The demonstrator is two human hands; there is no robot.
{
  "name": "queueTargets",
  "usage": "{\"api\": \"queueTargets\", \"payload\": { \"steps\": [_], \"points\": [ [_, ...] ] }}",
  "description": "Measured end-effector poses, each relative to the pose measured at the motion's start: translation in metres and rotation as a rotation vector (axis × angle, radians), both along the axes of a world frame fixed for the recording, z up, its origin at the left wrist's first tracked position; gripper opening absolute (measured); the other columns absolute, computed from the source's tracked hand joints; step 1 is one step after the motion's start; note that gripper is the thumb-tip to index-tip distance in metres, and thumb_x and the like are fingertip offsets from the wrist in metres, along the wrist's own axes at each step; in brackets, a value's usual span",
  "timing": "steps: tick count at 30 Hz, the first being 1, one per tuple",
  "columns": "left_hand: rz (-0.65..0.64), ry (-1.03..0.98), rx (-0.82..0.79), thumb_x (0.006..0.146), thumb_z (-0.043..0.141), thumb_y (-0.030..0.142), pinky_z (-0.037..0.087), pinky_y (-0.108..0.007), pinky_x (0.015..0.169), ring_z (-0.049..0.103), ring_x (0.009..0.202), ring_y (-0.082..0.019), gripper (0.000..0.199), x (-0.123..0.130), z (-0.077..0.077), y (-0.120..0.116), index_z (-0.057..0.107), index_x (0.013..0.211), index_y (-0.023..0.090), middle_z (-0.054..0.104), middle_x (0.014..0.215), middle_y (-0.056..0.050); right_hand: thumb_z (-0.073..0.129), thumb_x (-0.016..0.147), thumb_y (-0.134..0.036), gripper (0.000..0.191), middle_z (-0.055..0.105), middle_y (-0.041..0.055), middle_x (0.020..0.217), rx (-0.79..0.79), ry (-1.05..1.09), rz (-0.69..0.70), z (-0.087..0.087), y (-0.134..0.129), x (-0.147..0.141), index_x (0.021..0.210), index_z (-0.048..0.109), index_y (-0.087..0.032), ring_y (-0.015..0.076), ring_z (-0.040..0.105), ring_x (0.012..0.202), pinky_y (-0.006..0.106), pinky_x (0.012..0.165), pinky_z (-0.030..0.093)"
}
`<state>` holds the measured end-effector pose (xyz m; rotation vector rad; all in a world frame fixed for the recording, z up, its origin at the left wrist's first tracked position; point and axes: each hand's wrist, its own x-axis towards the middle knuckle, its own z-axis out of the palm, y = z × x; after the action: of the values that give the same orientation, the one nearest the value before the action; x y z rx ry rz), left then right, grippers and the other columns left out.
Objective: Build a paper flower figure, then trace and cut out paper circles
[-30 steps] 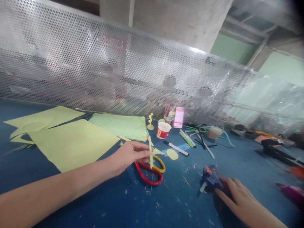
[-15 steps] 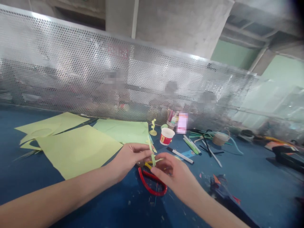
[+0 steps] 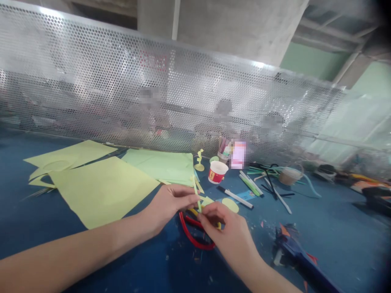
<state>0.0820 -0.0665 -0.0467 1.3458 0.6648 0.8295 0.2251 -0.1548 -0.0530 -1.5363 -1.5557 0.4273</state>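
Note:
A thin light-green paper strip (image 3: 196,190) stands nearly upright between my hands. My left hand (image 3: 172,203) pinches it from the left with thumb and fingers. Near its lower end, my right hand (image 3: 224,224) has thumb and fingertips closed on the same strip. Just below the hands lie red-handled scissors (image 3: 195,242), partly covered by my right hand. Behind my right hand is a pale green paper oval (image 3: 230,205). A red and white paper cup (image 3: 218,172) stands beyond the hands, with a small yellow paper figure (image 3: 199,160) on its left.
Large yellow-green sheets (image 3: 106,189) cover the left. Markers (image 3: 236,197) lie right of centre, near a lit phone (image 3: 238,154). Pipe cleaners (image 3: 270,183) are farther right, and a dark blue tool (image 3: 301,256) lies at the front right. A perforated metal screen (image 3: 106,81) borders the back.
The view has shifted slightly. My right hand's fingers have closed in on the strip's lower end, and the side piece sticking out there no longer shows. The pale green oval is now visible.

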Motion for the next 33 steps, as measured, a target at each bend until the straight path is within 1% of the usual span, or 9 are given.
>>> {"api": "queueTargets", "payload": {
  "steps": [4,10,14,18,21,27,33],
  "points": [
    [-0.054,-0.011,-0.022,0.068,0.072,0.032,0.044,-0.024,0.069,0.058,0.066,-0.012,0.02,0.001,0.0,0.001,0.068,0.077,0.015,0.066,0.07,-0.001,0.054,0.079,-0.024,0.008,0.064,-0.0016,0.063,0.033,0.004,-0.003,-0.003,-0.001,0.002,0.073,0.057,-0.019,0.0117,0.061,0.057,0.02,0.054,0.047],
    [-0.093,-0.064,0.028,0.072,0.069,0.032,0.042,-0.023,0.064,0.056,0.065,-0.011,0.018,0.001,0.002,0.003,0.062,0.079,0.016,0.063,0.072,0.0,0.054,0.077,-0.021,0.007,0.062,-0.0012,0.061,0.041,-0.038,-0.019,-0.005,-0.001,0.008,0.07,0.054,-0.019,0.0122,0.059,0.055,0.021,0.054,0.047],
    [-0.106,-0.068,0.067,0.073,0.067,0.03,0.044,-0.026,0.071,0.058,0.072,-0.012,0.017,0.001,0.002,0.002,0.06,0.083,0.018,0.063,0.079,0.001,0.054,0.076,-0.02,0.003,0.064,-0.0009,0.065,0.039,-0.037,-0.02,-0.003,0.0,0.008,0.074,0.056,-0.019,0.0126,0.062,0.059,0.021,0.056,0.049],
    [-0.105,-0.057,0.104,0.073,0.067,0.03,0.045,-0.028,0.073,0.059,0.073,-0.013,0.018,0.0,0.003,0.0,0.058,0.085,0.019,0.062,0.077,0.001,0.055,0.078,-0.023,0.007,0.067,-0.0004,0.07,0.035,-0.019,-0.004,-0.002,0.0,0.006,0.081,0.06,-0.02,0.0129,0.064,0.063,0.021,0.059,0.05],
    [-0.108,-0.031,0.111,0.074,0.066,0.03,0.045,-0.029,0.076,0.059,0.074,-0.013,0.019,0.0,0.004,-0.002,0.057,0.087,0.019,0.061,0.075,0.002,0.053,0.081,-0.023,0.009,0.068,-0.0006,0.071,0.065,-0.086,-0.016,-0.002,-0.001,0.007,0.081,0.061,-0.02,0.013,0.064,0.063,0.022,0.061,0.049],
    [-0.158,-0.016,0.112,0.072,0.068,0.023,0.044,-0.033,0.084,0.061,0.084,-0.016,0.029,0.0,0.003,-0.001,0.054,0.098,0.021,0.065,0.089,-0.002,0.051,0.083,-0.02,0.011,0.067,-0.0018,0.074,0.152,-0.265,-0.03,-0.006,-0.003,0.014,0.081,0.062,-0.022,0.013,0.062,0.066,0.023,0.062,0.047],
    [-0.183,-0.021,0.135,0.074,0.066,0.022,0.043,-0.033,0.085,0.061,0.087,-0.016,0.027,-0.001,0.002,0.001,0.054,0.098,0.021,0.065,0.091,-0.002,0.055,0.081,-0.02,0.011,0.069,-0.0005,0.08,0.185,-0.277,-0.039,-0.006,-0.003,0.015,0.088,0.063,-0.022,0.014,0.064,0.071,0.023,0.067,0.05]
  ]
}}
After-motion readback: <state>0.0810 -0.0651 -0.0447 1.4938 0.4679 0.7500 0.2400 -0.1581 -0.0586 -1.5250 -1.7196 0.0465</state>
